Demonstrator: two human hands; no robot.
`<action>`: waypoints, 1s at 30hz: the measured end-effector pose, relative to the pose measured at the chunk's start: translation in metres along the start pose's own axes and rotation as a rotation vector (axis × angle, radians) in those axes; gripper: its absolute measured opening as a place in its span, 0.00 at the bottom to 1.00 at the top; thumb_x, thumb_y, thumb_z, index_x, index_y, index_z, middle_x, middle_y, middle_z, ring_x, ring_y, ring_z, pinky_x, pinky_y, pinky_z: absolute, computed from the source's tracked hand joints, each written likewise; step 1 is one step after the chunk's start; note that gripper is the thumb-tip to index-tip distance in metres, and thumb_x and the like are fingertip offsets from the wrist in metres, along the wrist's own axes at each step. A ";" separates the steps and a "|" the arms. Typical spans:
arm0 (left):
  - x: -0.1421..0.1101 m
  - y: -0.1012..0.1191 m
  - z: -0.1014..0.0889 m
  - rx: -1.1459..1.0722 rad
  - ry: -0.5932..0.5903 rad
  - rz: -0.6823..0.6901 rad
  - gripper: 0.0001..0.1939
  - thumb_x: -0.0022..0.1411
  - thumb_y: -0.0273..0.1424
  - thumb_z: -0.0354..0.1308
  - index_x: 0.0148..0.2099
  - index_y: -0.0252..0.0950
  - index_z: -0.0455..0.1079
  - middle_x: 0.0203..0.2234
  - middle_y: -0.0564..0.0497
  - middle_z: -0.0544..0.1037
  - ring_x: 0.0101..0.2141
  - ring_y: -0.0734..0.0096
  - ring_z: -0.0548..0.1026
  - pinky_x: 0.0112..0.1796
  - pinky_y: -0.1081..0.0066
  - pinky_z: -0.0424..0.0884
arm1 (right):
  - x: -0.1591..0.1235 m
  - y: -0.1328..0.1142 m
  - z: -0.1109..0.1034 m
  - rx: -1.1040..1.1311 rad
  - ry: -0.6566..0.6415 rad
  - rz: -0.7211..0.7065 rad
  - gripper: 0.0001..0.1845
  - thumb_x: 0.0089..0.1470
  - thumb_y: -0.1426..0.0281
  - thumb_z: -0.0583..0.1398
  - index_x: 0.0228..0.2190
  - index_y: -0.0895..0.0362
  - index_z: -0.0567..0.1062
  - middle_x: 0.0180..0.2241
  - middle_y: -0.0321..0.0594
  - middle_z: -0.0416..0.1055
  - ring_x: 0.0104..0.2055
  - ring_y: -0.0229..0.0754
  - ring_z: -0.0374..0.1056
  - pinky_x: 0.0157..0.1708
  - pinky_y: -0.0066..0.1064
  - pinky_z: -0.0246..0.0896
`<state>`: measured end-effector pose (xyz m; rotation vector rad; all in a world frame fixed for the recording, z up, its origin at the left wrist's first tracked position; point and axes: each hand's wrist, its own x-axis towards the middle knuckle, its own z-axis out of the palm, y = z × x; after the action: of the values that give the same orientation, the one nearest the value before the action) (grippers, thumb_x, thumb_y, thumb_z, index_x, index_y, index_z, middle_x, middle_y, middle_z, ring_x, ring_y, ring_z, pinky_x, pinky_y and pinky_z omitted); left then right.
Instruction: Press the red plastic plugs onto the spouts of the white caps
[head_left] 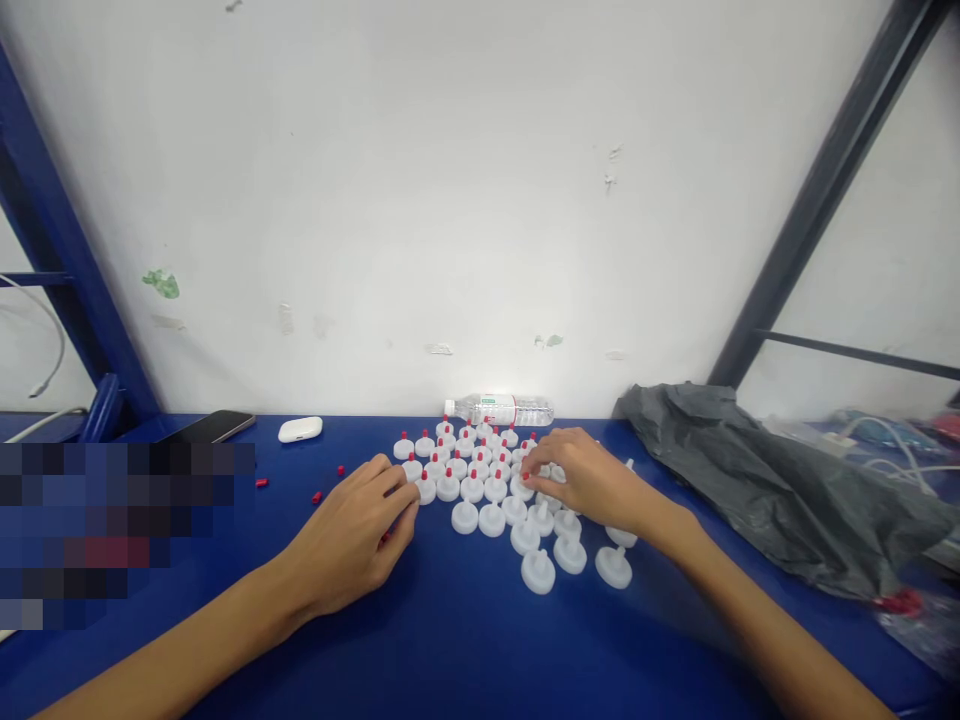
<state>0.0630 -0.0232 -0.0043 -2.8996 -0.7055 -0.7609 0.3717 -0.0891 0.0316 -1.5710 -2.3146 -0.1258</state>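
Note:
Many white round plastic caps with narrow spouts stand in a cluster on the blue tabletop (pixel 450 640). Several, such as this white cap (pixel 448 488), have a small red tip on the spout; nearer ones, such as this bare-spouted cap (pixel 538 572), have none. My left hand (pixel 360 535) is curled at the cluster's left edge, with a bit of red (pixel 385 537) showing between thumb and fingers. Over the right part of the cluster, my right hand (pixel 581 475) pinches a small red tip (pixel 526 478) at a white cap's spout. Its palm hides some caps behind.
Loose red tips (pixel 316 497) lie left of my left hand. A clear bottle (pixel 514 409) lies on its side by the wall. A white earbud case (pixel 300 430) and a dark phone (pixel 217 426) are at back left. A dark grey plastic bag (pixel 765 480) spreads along the right.

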 end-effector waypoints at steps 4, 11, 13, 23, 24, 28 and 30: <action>0.000 0.005 -0.005 -0.048 0.111 0.048 0.13 0.71 0.25 0.45 0.39 0.36 0.70 0.32 0.46 0.72 0.35 0.62 0.65 0.38 0.61 0.64 | -0.003 -0.014 -0.006 0.150 0.134 0.029 0.09 0.68 0.66 0.53 0.45 0.53 0.71 0.47 0.44 0.76 0.41 0.45 0.74 0.39 0.37 0.67; -0.004 0.022 -0.005 -0.018 0.216 0.126 0.05 0.70 0.29 0.51 0.43 0.36 0.68 0.33 0.47 0.73 0.35 0.63 0.66 0.37 0.61 0.66 | -0.003 -0.063 0.017 0.146 0.200 -0.308 0.11 0.69 0.64 0.55 0.49 0.55 0.68 0.43 0.43 0.75 0.46 0.44 0.70 0.45 0.35 0.66; -0.005 0.029 -0.002 -0.011 0.209 0.148 0.04 0.70 0.31 0.53 0.42 0.37 0.68 0.31 0.48 0.73 0.34 0.63 0.66 0.36 0.62 0.65 | -0.003 -0.074 0.025 0.160 0.213 -0.395 0.15 0.67 0.59 0.56 0.49 0.55 0.67 0.40 0.42 0.75 0.41 0.42 0.70 0.41 0.33 0.67; -0.004 0.044 -0.002 -0.057 0.142 0.247 0.13 0.70 0.22 0.44 0.33 0.37 0.62 0.24 0.51 0.69 0.27 0.66 0.62 0.29 0.63 0.56 | -0.004 -0.086 0.026 0.107 0.333 -0.476 0.15 0.66 0.57 0.57 0.42 0.56 0.70 0.32 0.36 0.76 0.33 0.38 0.69 0.40 0.32 0.62; -0.004 0.042 -0.003 -0.112 0.147 0.191 0.15 0.71 0.23 0.42 0.31 0.38 0.61 0.23 0.52 0.69 0.27 0.67 0.62 0.29 0.63 0.57 | -0.004 -0.082 0.024 0.072 0.344 -0.468 0.13 0.67 0.59 0.57 0.44 0.55 0.71 0.33 0.36 0.77 0.34 0.39 0.70 0.43 0.34 0.62; -0.006 0.022 -0.012 -0.208 0.232 -0.130 0.22 0.75 0.29 0.38 0.25 0.38 0.53 0.19 0.55 0.63 0.23 0.71 0.61 0.27 0.66 0.57 | -0.002 -0.051 0.016 -0.064 0.419 -0.308 0.09 0.67 0.67 0.57 0.46 0.54 0.74 0.33 0.39 0.78 0.38 0.43 0.71 0.46 0.39 0.62; -0.006 0.011 -0.016 -0.159 0.226 -0.218 0.22 0.75 0.32 0.39 0.25 0.39 0.52 0.19 0.55 0.61 0.23 0.70 0.60 0.26 0.66 0.56 | -0.001 -0.033 0.011 -0.010 0.422 -0.149 0.08 0.66 0.66 0.59 0.43 0.54 0.76 0.36 0.41 0.78 0.39 0.44 0.72 0.44 0.39 0.64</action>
<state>0.0558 -0.0378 0.0074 -2.8352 -0.9843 -1.1979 0.3392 -0.1001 0.0248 -1.2306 -2.0908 -0.4592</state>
